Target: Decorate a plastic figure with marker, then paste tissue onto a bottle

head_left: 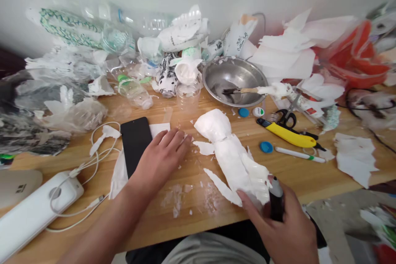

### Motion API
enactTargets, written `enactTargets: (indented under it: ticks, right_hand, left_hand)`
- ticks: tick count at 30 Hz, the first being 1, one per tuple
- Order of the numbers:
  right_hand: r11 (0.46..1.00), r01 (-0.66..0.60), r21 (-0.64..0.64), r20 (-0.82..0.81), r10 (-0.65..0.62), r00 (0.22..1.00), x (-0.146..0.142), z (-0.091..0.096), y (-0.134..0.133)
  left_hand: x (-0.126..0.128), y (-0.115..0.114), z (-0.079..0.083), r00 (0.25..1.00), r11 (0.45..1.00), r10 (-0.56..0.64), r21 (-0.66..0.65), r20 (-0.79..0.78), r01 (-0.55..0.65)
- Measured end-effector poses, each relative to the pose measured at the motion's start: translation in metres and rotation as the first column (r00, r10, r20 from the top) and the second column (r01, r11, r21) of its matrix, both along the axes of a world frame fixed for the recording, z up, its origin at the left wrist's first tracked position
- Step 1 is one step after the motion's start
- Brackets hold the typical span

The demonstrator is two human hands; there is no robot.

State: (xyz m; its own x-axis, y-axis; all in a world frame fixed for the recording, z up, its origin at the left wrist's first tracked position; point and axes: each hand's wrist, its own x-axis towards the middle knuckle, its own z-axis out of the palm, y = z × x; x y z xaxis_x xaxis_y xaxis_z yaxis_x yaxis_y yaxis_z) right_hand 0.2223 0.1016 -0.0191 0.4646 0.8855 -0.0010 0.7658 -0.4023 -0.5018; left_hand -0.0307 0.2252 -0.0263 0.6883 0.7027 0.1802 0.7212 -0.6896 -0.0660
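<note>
A white paper-covered figure point(232, 153) with a rounded head lies at a slant on the wooden table point(185, 218). My right hand point(283, 227) is closed round a dark marker-like tool point(276, 199) and touches the figure's lower end. My left hand point(161, 159) rests flat on the table, fingers stretched out, beside a black phone point(135, 142) and a sheet of white paper point(119, 175). White scraps are strewn between the hands.
A steel bowl point(216, 75) with a paint brush point(247, 90) stands behind the figure. Scissors point(286, 116), a yellow cutter point(289, 135), a pen point(299, 154) and blue caps point(266, 147) lie right. Plastic bottles and bags pile at the back left. A white power bank point(34, 210) with cable is near left.
</note>
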Motion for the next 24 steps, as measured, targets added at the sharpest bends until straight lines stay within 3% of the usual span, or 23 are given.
enactTargets:
  ticks: [6,17,20,24]
  right_hand:
    - [0.999,0.048,0.026,-0.065,-0.046,0.997,-0.0098,0.0015,-0.0052]
    - [0.996,0.088,0.017,-0.095,-0.086,0.992,-0.0048,-0.0018,-0.0041]
    - [0.994,0.112,0.002,-0.082,-0.111,0.990,-0.0050,0.0012,-0.0016]
    - [0.990,0.143,-0.002,-0.091,-0.143,0.986,-0.0054,0.0031,0.0009]
  left_hand:
    - [-0.0011,-0.0037,-0.0070,0.989,0.981,0.146,-0.138,0.039,-0.139]
    - [0.0079,-0.0100,-0.0012,0.968,0.934,0.124,-0.356,0.219,-0.039]
    - [0.0060,-0.0075,-0.0038,0.942,0.935,0.158,-0.351,0.297,-0.046]
    - [0.0041,-0.0046,-0.0030,0.896,0.966,0.190,-0.242,0.402,-0.096]
